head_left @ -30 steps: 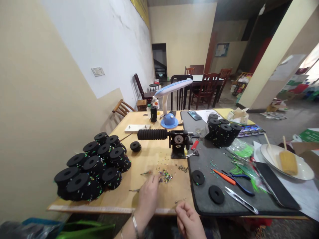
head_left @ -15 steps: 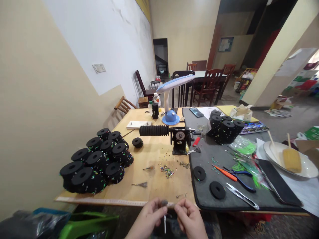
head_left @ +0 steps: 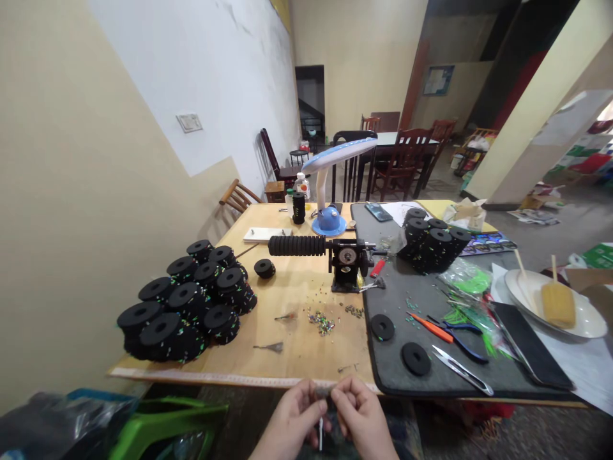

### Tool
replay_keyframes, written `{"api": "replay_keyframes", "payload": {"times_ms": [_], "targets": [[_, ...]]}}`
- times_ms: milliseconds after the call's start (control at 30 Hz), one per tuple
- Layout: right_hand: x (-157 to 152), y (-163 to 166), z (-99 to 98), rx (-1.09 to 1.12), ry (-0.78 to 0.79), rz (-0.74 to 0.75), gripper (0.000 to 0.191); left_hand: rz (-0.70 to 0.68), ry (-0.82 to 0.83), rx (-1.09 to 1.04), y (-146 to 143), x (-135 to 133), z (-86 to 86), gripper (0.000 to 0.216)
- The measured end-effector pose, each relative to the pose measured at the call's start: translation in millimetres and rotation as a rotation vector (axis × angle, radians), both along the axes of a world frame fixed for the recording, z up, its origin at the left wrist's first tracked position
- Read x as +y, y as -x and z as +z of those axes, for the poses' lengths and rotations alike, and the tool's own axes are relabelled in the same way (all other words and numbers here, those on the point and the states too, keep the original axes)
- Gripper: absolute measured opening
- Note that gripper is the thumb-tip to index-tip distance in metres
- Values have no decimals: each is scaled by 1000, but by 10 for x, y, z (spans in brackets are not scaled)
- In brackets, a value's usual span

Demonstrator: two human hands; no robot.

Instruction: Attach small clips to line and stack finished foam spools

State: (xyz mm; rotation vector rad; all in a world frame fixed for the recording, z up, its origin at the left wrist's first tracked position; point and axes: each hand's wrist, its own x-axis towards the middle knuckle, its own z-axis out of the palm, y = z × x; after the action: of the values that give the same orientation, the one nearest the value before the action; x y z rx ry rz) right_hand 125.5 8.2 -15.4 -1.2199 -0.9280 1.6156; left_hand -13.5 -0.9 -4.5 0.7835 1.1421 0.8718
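Note:
My left hand (head_left: 293,423) and my right hand (head_left: 360,418) meet at the bottom edge of the view, below the near edge of the wooden table (head_left: 306,358). Both pinch a tiny grey piece (head_left: 324,391) between their fingertips, and a thin white thread (head_left: 320,434) hangs down from it. On the table in front lies a small heap of coloured beads (head_left: 322,321) with two little grey tufts (head_left: 272,347) beside it. Behind stands a black winding machine (head_left: 345,262) with a ribbed foam roller (head_left: 295,245).
Stacks of black foam spools (head_left: 186,303) fill the table's left; more spools (head_left: 433,243) sit on the grey mat (head_left: 431,383). Two flat discs (head_left: 414,358), orange pliers (head_left: 433,327), snips (head_left: 462,370), a blue lamp (head_left: 330,185), a plate (head_left: 582,326) with corn. Chairs behind.
My left hand left the bead heap and drew back to the table's near edge. Both hands have come together, pinching a small piece with a thread hanging below.

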Motion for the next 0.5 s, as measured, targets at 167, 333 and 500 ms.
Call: {"api": "replay_keyframes", "payload": {"times_ms": [167,333,500], "targets": [[-11,9,-77,-22,-17,-31,59,19,30,-66,-16,-5,10,39],[-22,33,-69,-18,-22,-1,59,11,33,-69,-32,-18,0,40],[-29,32,-43,-35,-49,19,58,-18,-6,-17,-37,-5,87,43]]}}
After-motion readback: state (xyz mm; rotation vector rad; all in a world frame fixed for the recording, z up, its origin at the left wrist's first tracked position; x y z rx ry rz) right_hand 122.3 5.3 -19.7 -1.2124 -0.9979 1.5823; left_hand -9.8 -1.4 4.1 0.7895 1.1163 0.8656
